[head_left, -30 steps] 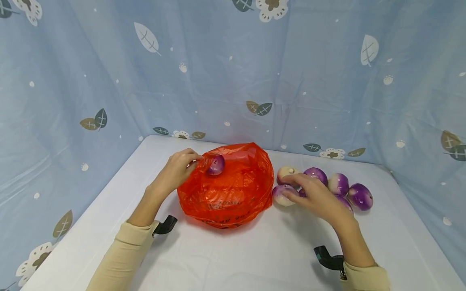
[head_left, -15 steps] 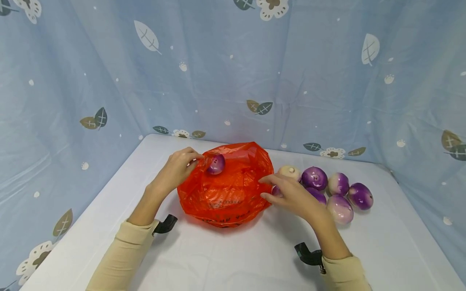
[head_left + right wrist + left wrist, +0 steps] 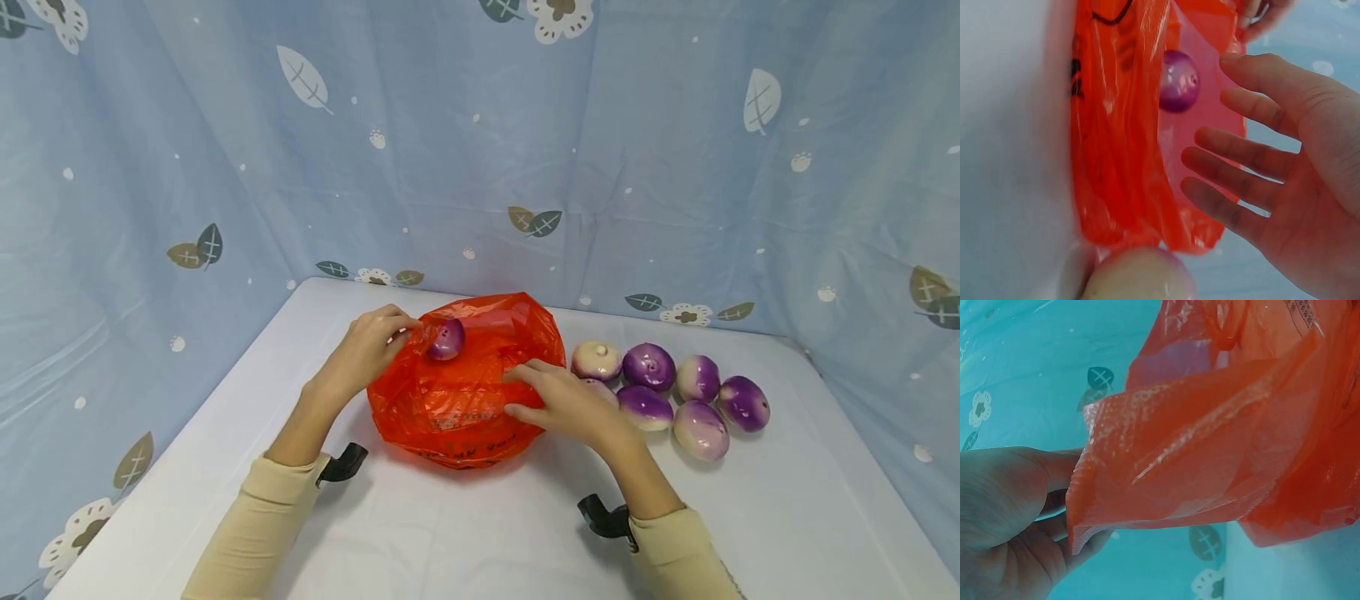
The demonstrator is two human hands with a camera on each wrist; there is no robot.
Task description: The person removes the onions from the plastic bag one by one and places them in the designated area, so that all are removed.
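Observation:
My left hand [image 3: 363, 346] pinches the upper left rim of a red plastic bag [image 3: 465, 442], and in the left wrist view the bag's edge [image 3: 1172, 469] lies between thumb and fingers. Inside the wide-mouthed bag, near that hand, rests a purple turnip [image 3: 447, 339]. My right hand [image 3: 562, 400] reaches over the bag's right rim and holds nothing. The right wrist view shows its fingers [image 3: 1241, 153] spread apart before the bag's mouth, with the turnip [image 3: 1179, 81] beyond.
Several purple-and-white turnips [image 3: 648, 367] cluster on the white table [image 3: 480, 533] right of the bag. One turnip [image 3: 600, 390] is partly hidden behind my right hand. A blue patterned curtain [image 3: 450, 167] encloses the back and sides.
My right hand has moved left from over the turnip cluster to the bag's mouth, uncovering most of the turnips. The left hand keeps its hold on the rim.

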